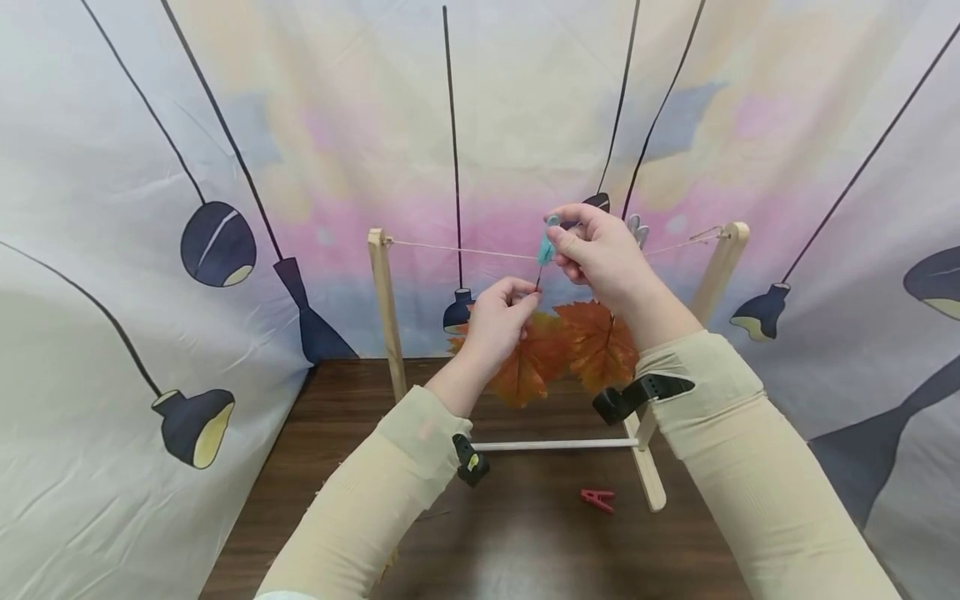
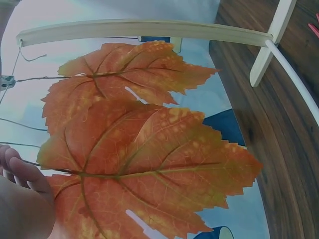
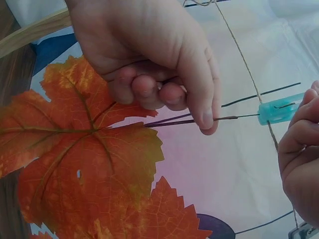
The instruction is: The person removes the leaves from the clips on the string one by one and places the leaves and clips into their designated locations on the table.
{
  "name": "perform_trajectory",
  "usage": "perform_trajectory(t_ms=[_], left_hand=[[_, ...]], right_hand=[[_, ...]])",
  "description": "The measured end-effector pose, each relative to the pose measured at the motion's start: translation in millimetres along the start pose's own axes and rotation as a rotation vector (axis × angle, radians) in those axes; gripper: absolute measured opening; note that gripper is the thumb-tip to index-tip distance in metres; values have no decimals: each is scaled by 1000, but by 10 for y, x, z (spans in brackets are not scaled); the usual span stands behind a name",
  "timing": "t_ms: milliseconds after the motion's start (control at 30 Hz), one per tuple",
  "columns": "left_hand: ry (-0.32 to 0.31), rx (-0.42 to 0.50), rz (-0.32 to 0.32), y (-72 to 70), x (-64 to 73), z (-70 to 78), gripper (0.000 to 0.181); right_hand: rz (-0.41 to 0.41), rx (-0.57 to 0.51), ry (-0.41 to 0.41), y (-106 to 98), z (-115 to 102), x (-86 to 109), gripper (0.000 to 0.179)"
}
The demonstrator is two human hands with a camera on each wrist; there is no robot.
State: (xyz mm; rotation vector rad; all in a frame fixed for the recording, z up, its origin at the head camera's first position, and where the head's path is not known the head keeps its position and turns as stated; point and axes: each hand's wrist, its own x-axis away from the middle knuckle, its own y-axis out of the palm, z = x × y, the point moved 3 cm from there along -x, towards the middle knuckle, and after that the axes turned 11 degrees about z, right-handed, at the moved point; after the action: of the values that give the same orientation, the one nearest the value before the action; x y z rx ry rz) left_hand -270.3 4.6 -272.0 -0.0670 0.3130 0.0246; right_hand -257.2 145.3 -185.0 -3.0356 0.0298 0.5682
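Thumb and forefinger of my left hand pinch the thin dark stem of an orange artificial maple leaf, which hangs below that hand. My right hand pinches a teal clothespin by its handle end. In the right wrist view the clothespin's tip lies over the twine, and the stem's wire end reaches into that tip. A second orange leaf hangs to the right; in the left wrist view its stem runs up to a grey clip on the twine.
The twine spans two wooden posts of a stand, joined low down by a white rod. A red clothespin lies on the dark wood table in front. Behind hangs a cloth printed with lamps.
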Motion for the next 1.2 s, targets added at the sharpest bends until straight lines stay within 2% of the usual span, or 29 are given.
perform_trajectory(t_ms=[233,367,633,800,1200], left_hand=[[2,0,7,12,-16,15,14],[-4,1,10,7,-27,17,14],[-6,-8,22,-2,-29,30,15],[16,-7,25,-12,-25,68,15],[-1,16,42,-57,10,37,13]], right_hand=[[66,-20,-68,-59,-8,27,26],[71,-44,-92,-67,-31,21,26],[137,-106,-123,-88,-62,31,19],[130,-151,-116,-106,-58,47,21],[104,-130,-99,-114,0,72,23]])
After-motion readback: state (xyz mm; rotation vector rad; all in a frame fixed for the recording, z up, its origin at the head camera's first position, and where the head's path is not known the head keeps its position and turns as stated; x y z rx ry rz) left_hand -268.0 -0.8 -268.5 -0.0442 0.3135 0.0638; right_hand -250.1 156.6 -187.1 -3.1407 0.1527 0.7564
